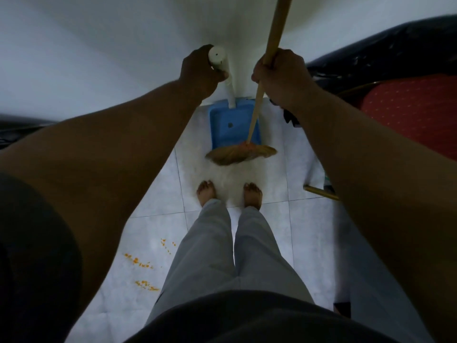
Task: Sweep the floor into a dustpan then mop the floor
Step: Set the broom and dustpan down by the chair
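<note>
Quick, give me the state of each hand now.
Left hand: closed on the white dustpan handle.
Right hand: closed on the wooden broom handle.

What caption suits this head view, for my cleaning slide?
Left hand steadies the dustpan, right hand works the broom; orange crumbs remain behind.

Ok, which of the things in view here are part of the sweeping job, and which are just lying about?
Part of the job:
- blue plastic dustpan with white upright handle, held by left hand
- wooden-handled straw broom, held by right hand
- orange crumbs on the white tiled floor

Lying about:
- red dotted chair seat
- black plastic bag
- yellowish stick
</note>
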`<state>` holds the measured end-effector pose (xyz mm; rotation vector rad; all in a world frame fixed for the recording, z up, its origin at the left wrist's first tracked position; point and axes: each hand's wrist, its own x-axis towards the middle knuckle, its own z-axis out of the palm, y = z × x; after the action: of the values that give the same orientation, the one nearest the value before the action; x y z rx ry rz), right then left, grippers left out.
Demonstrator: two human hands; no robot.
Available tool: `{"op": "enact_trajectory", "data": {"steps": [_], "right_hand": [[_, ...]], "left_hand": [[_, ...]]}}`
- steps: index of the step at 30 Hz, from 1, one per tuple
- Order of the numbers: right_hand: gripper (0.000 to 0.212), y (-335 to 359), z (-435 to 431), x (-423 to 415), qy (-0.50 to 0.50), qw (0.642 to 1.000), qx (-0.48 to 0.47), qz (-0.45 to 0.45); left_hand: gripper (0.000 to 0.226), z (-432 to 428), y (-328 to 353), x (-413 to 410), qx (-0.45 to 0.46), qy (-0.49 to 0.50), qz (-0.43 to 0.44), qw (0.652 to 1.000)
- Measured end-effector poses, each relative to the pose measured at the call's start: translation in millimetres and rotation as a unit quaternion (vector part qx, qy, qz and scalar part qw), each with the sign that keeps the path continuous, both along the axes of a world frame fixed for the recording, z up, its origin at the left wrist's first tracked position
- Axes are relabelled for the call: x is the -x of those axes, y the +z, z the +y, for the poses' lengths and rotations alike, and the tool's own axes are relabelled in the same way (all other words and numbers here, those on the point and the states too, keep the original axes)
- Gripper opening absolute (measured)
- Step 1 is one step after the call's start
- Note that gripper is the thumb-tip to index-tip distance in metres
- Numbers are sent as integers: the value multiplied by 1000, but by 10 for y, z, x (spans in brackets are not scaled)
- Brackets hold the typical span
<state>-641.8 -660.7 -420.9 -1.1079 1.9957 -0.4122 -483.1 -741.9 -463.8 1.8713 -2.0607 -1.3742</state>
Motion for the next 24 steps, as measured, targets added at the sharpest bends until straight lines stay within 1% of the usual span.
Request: {"op": "enact_trajectory", "data": {"steps": [5, 7, 9, 12, 14, 17, 19, 24], "right_hand": [[35, -238, -128, -20, 36, 997, -50, 56], [42, -281, -176, -23, 26, 997, -67, 35], [48, -288, -218, -38, 13, 998, -59, 13], [52, -301, -223, -55, 7, 999, -46, 12], [56, -323, -176, -52, 19, 998, -54, 25], [61, -338, -70, -58, 68, 994, -72, 40], [59, -334, -3, -78, 86, 992, -78, 47], [43, -290, 128, -162, 91, 989, -94, 65]], "left_hand": [[68, -61, 10, 15, -54, 21, 6, 998], [70, -48, 10, -11, -72, 36, 23, 996], [72, -23, 12, -56, -85, 51, 34, 995], [87, 31, 21, -141, -112, 56, 33, 992], [93, 77, 26, -207, -128, 58, 31, 990], [92, 148, 35, -303, -143, 65, 35, 987], [91, 194, 50, -356, -141, 68, 34, 987], [91, 306, 120, -516, -122, 52, 23, 991]]}}
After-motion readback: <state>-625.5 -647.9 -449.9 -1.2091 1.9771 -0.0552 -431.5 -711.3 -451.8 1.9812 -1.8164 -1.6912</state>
